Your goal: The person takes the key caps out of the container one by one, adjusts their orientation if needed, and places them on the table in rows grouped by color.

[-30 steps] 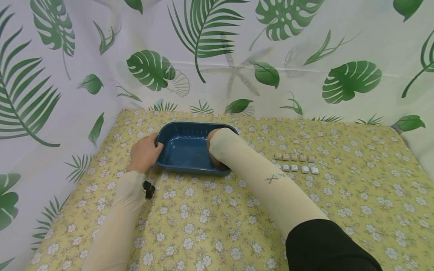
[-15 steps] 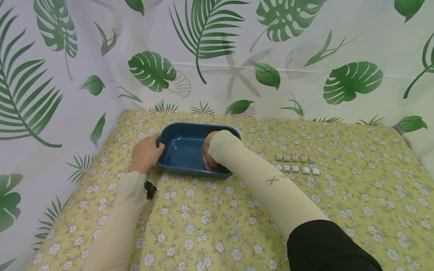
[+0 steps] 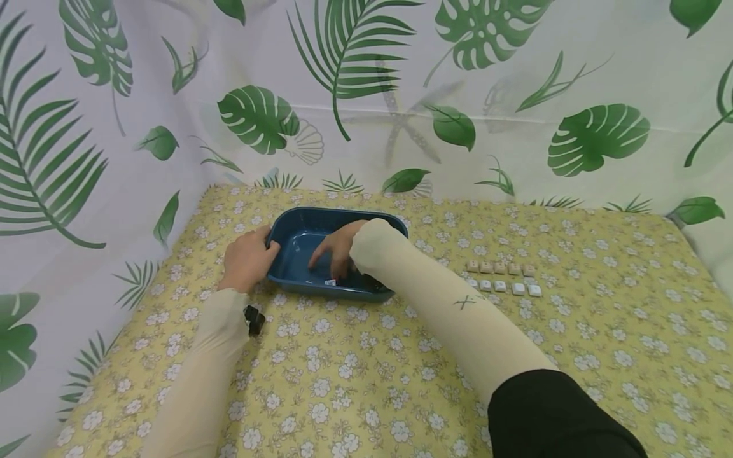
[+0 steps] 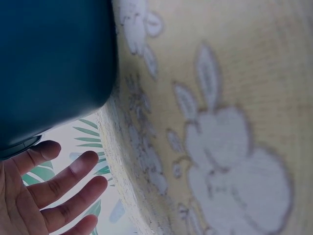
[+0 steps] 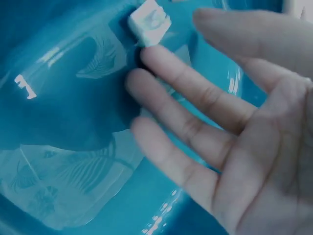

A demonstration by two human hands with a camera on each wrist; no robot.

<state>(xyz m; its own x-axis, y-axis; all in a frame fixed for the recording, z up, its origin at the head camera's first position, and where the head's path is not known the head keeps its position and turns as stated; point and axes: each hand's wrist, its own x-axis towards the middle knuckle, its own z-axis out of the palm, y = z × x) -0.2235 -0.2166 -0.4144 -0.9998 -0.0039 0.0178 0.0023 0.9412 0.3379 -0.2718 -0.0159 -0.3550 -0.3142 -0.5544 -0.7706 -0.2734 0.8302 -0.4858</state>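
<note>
My left hand (image 3: 246,259) holds the left rim of a dark blue plastic tub (image 3: 312,289), thumb over the edge and fingers along the outside. In the left wrist view its fingers (image 4: 71,174) spread beside the tub's outer wall (image 4: 54,63). Inside the tub reaches my right hand (image 3: 339,247), its fingers extended and pointing down. A small white keycap (image 3: 330,282) with a dark print lies on the tub floor near the front wall. In the right wrist view a fingertip (image 5: 155,55) is right at the keycap (image 5: 149,23). The tub's right end is partly hidden by my sleeve.
Right of the tub, a row of beige keycaps (image 3: 501,268) lies behind a row of white keycaps (image 3: 500,287); my right sleeve (image 3: 441,299) partly covers the white row. A flowered yellow cloth (image 3: 343,394) covers the table. A leaf-print curtain (image 3: 395,83) stands behind.
Inside the tub, my right hand has shifted left and its fingers have spread out. The white keycap now shows beside them. My left hand stays on the rim.
</note>
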